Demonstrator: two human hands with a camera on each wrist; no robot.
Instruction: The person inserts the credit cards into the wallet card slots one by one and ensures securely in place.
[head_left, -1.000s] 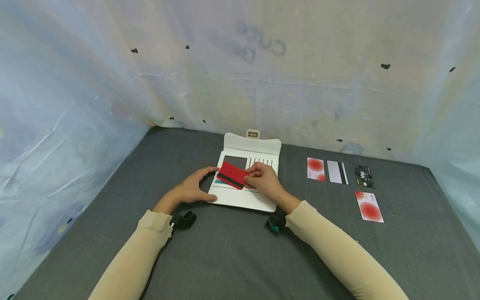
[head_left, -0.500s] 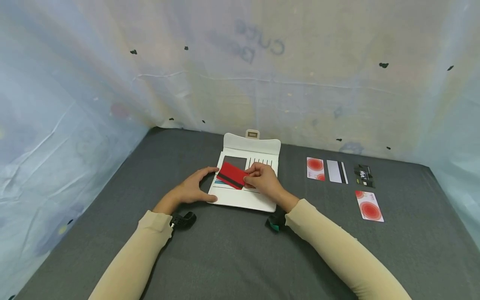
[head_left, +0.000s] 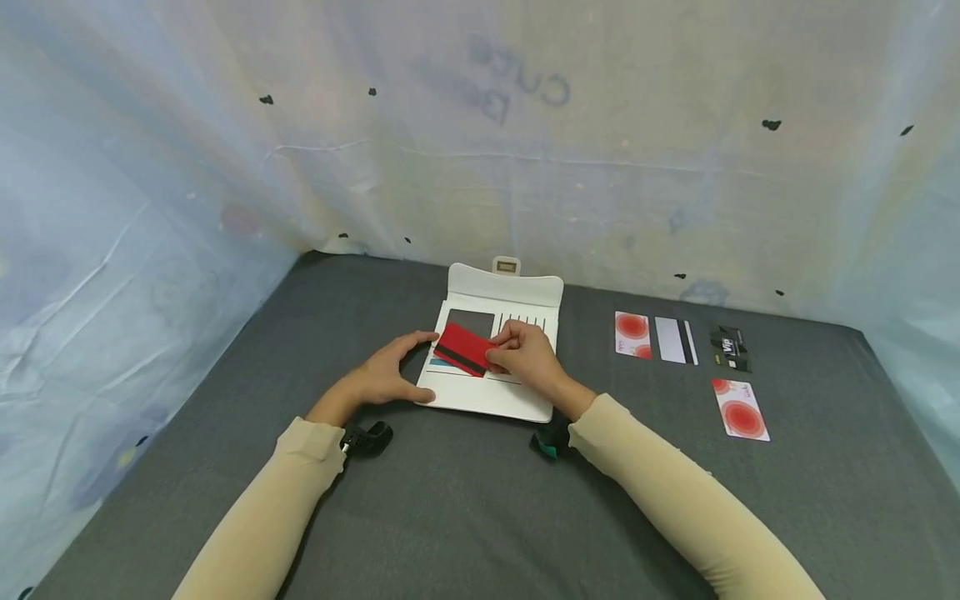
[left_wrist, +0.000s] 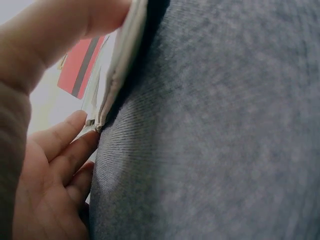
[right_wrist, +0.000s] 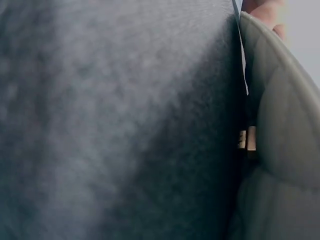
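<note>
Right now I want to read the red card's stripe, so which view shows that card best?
The head view: the red card shows whole, pinched by the right hand over the wallet. The left wrist view shows a small part; the right wrist view shows none.

"VIP" on black card (head_left: 728, 348)
</note>
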